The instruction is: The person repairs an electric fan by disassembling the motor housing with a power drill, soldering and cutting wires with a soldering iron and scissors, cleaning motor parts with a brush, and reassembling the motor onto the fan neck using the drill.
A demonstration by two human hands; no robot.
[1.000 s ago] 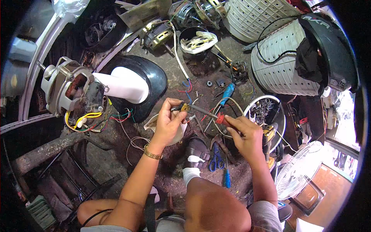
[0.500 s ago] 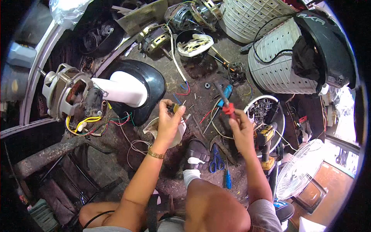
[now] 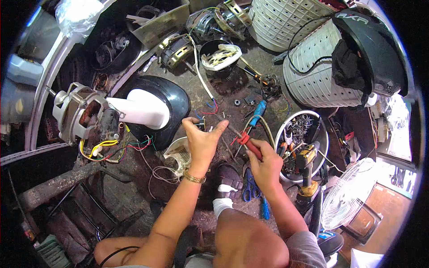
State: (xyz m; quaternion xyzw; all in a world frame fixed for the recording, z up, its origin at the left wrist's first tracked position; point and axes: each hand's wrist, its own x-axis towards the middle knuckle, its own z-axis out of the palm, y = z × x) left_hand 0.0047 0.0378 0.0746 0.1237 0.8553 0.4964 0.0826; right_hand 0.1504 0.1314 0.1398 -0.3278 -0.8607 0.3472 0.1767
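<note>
My left hand [image 3: 202, 140] pinches a small dark part [image 3: 202, 122] between thumb and fingers; most of it is hidden, so its kind is unclear. In my right hand [image 3: 266, 163] is a soldering iron with a red handle [image 3: 254, 149], its grey shaft [image 3: 234, 130] slanting toward my left thumb. The tip lies close to the thumb, and I cannot tell if it touches the part. A white plastic housing [image 3: 178, 154] sits just behind my left wrist. On the floor beyond the iron lies a blue-handled tool [image 3: 258, 111].
A motor on a white stand with a black base [image 3: 181, 100] is at left. The white tub [image 3: 325, 154] of metal bits has a yellow drill [image 3: 306, 161] beside it. Blue scissors [image 3: 251, 190] lie by my shoe [image 3: 229, 176]. White baskets [image 3: 308, 67] stand behind.
The soldering iron has swung down and left, bringing its shaft close to my left hand. My left hand has shifted slightly right with the small part.
</note>
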